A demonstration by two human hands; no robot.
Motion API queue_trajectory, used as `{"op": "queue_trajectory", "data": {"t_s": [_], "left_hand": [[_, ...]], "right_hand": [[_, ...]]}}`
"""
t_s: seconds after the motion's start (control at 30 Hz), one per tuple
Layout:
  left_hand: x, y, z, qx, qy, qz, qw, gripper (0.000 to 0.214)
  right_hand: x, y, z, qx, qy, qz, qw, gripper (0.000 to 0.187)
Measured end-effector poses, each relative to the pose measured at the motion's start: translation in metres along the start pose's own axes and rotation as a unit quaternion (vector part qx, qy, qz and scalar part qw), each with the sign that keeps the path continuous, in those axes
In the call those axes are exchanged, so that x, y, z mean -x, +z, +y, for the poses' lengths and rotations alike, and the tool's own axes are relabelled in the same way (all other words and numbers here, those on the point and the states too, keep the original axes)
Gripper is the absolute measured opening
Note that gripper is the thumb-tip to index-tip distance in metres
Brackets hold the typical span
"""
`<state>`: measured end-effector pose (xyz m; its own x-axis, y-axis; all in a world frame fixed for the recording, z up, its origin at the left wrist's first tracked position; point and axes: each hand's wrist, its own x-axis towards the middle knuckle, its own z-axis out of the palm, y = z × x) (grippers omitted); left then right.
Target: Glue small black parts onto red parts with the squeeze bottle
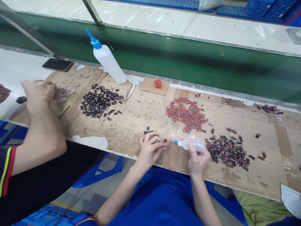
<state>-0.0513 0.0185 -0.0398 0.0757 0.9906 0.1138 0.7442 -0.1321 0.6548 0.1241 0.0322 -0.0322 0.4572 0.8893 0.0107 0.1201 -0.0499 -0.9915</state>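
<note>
My right hand [198, 158] is wrapped round a small clear squeeze bottle [194, 145], held nearly level. The bottle's thin blue tip points left toward my left hand [152, 147]. The curled fingers of that hand pinch at a small black part [165, 140] by the fingertips; the exact grip is partly hidden. Just beyond its knuckles lie a few more black parts [148, 131]. Right of the bottle is a heap of small black parts with red pieces [228, 152]. Farther back sits a pile of small red-and-black pieces [185, 114].
A large white bottle with blue nozzle [109, 62] stands behind a heap of black parts [100, 102]. A red cup [157, 83] rests on cardboard. At left, a co-worker's hand [39, 91] is near pale pieces [67, 90] and a phone [58, 64]. A green belt [164, 58] runs behind.
</note>
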Motion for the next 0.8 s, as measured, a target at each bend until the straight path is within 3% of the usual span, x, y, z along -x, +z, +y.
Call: {"op": "queue_trajectory", "data": {"t_s": [0.17,0.33,0.8], "left_hand": [[-0.0004,0.0031,0.0029,-0.035,-0.033,0.066,0.997,0.009],[-0.0023,0.0076,-0.0006,-0.026,-0.022,0.037,0.999,0.012],[-0.0037,0.0061,0.0019,0.001,-0.051,0.017,0.999,0.013]], "right_hand": [[0.0013,0.0034,-0.0012,-0.011,0.005,-0.011,1.000,0.023],[0.0016,0.0060,0.0000,-0.004,0.014,-0.066,0.998,0.023],[0.0009,0.0088,-0.0018,0.054,-0.009,-0.111,0.992,0.023]]}}
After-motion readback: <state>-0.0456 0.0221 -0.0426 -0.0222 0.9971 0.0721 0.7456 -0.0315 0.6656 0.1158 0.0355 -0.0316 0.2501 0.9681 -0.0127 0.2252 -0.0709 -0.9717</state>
